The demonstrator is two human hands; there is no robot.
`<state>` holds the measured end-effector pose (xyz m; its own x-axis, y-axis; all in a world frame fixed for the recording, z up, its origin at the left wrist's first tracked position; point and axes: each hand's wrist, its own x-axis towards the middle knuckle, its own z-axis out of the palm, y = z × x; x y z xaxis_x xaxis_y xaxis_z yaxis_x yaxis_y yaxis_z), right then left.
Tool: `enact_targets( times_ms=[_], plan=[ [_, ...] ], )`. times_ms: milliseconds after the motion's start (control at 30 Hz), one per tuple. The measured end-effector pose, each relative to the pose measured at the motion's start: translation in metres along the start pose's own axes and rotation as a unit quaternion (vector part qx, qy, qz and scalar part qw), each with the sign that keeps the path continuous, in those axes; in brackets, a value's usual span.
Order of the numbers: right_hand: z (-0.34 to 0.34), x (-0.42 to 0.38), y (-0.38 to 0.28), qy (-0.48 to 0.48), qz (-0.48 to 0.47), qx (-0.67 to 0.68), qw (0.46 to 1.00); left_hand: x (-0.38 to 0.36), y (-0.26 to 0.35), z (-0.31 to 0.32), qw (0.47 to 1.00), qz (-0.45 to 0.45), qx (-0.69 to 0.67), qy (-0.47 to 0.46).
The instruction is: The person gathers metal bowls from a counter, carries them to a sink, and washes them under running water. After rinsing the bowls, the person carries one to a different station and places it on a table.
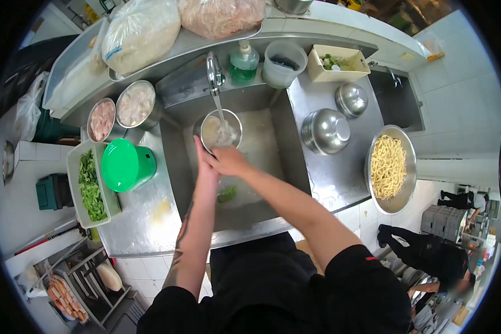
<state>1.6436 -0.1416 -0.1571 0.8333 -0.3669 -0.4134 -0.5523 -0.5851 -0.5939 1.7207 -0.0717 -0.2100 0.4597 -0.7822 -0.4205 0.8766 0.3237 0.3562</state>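
Note:
A round steel bowl (240, 127) is held under the running water of the tap (213, 73), inside the sink (288, 145). Pale, cloudy contents and splashing water show in it; what they are I cannot make out. My left hand (204, 158) grips the bowl's near left side, its thumb along the wall. Close beside it, my right hand (230, 161) is closed on the near rim. The two hands touch or overlap, and some fingers are hidden. Below them, a bit of green leaf (226, 193) lies in shallow cloudy water on the sink floor.
On the left counter stand a green-lidded tub (119, 165), a bin of leafy greens (72, 181) and two metal pots of raw meat (135, 103). Upturned steel bowls (325, 132) and a bowl of noodles (389, 170) are on the right. A soap bottle (244, 61) stands behind the sink. A person (428, 250) stands behind right.

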Motion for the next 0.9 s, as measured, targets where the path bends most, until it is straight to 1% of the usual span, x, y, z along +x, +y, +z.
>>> enact_targets(
  times_ms=[33, 67, 133, 167, 200, 233, 267, 300, 333, 400, 433, 467, 500, 533, 567, 600, 633, 667, 700, 733, 767, 800, 833, 867, 900],
  plan=[
    [-0.004, 0.004, 0.001, 0.0, -0.005, -0.001, 1.0, -0.012, 0.012, 0.027, 0.994, -0.062, 0.008, 0.095],
    [-0.004, 0.006, -0.001, 0.042, 0.018, 0.048, 0.998, -0.009, 0.005, 0.012, 0.994, -0.06, 0.01, 0.096],
    [-0.001, 0.008, -0.003, 0.127, 0.077, 0.15, 0.978, 0.011, -0.024, -0.048, 0.997, -0.075, -0.021, 0.012],
    [0.006, 0.005, -0.01, 0.121, 0.062, 0.042, 0.99, 0.022, -0.037, -0.064, 0.956, -0.022, -0.123, -0.265],
    [0.003, -0.002, -0.002, 0.122, 0.064, 0.043, 0.99, 0.016, -0.035, -0.052, 0.956, -0.024, -0.123, -0.265],
    [0.002, -0.012, 0.009, 0.105, -0.043, -0.039, 0.993, 0.0, -0.023, -0.027, 0.992, -0.045, -0.064, -0.102],
    [-0.001, -0.019, 0.017, 0.087, -0.152, -0.119, 0.977, -0.014, -0.01, -0.003, 0.996, -0.062, -0.002, 0.063],
    [-0.009, -0.026, 0.015, 0.086, -0.106, -0.154, 0.979, -0.02, -0.002, 0.013, 0.992, -0.103, 0.022, 0.066],
    [-0.016, -0.03, 0.019, 0.085, -0.107, -0.154, 0.979, -0.017, -0.001, 0.012, 0.992, -0.103, 0.022, 0.067],
    [-0.03, -0.034, 0.028, 0.105, -0.134, -0.199, 0.965, -0.012, 0.002, 0.011, 0.978, -0.034, 0.185, 0.087],
    [-0.032, -0.036, 0.028, 0.104, -0.136, -0.2, 0.965, -0.027, 0.007, 0.041, 0.98, -0.011, 0.179, 0.086],
    [-0.033, -0.039, 0.026, 0.084, -0.129, -0.205, 0.967, -0.024, 0.002, 0.033, 0.98, -0.01, 0.177, 0.088],
    [-0.033, -0.042, 0.025, 0.064, -0.122, -0.211, 0.968, -0.017, -0.004, 0.02, 0.957, 0.001, 0.275, 0.091],
    [-0.032, -0.044, 0.026, 0.064, -0.124, -0.212, 0.967, -0.014, -0.006, 0.017, 0.925, 0.012, 0.369, 0.092],
    [-0.031, -0.046, 0.028, 0.05, -0.141, -0.153, 0.977, -0.011, -0.005, 0.014, 0.925, 0.013, 0.369, 0.092],
    [-0.028, -0.046, 0.03, 0.035, -0.157, -0.093, 0.983, -0.01, -0.003, 0.016, 0.937, 0.041, 0.34, 0.072],
    [-0.022, -0.034, 0.037, 0.035, -0.157, -0.094, 0.982, -0.009, -0.001, 0.017, 0.947, 0.069, 0.309, 0.052],
    [-0.012, -0.012, 0.046, 0.036, -0.071, -0.021, 0.997, -0.011, -0.001, 0.017, 0.955, 0.096, 0.278, 0.033],
    [-0.001, 0.01, 0.057, 0.039, 0.016, 0.052, 0.998, -0.008, -0.006, 0.011, 0.955, 0.095, 0.278, 0.033],
    [0.011, 0.037, 0.067, 0.04, 0.016, 0.052, 0.998, 0.0, -0.015, 0.0, 0.949, 0.123, 0.29, 0.029],
    [0.024, 0.065, 0.077, 0.063, 0.074, 0.083, 0.992, 0.005, -0.02, -0.003, 0.941, 0.151, 0.301, 0.025],
    [0.03, 0.079, 0.081, 0.085, 0.131, 0.115, 0.981, 0.005, -0.021, -0.001, 0.941, 0.151, 0.302, 0.023],
    [-0.006, 0.049, 0.04, 0.081, 0.144, 0.137, 0.977, 0.002, -0.024, 0.001, 0.952, 0.13, 0.271, 0.05],
    [0.0, 0.047, 0.037, 0.082, 0.146, 0.137, 0.976, 0.0, -0.027, 0.003, 0.962, 0.108, 0.238, 0.077],
    [0.007, 0.047, 0.035, 0.131, 0.082, 0.162, 0.975, -0.002, -0.024, 0.009, 0.963, 0.123, 0.234, 0.06]
  ],
)
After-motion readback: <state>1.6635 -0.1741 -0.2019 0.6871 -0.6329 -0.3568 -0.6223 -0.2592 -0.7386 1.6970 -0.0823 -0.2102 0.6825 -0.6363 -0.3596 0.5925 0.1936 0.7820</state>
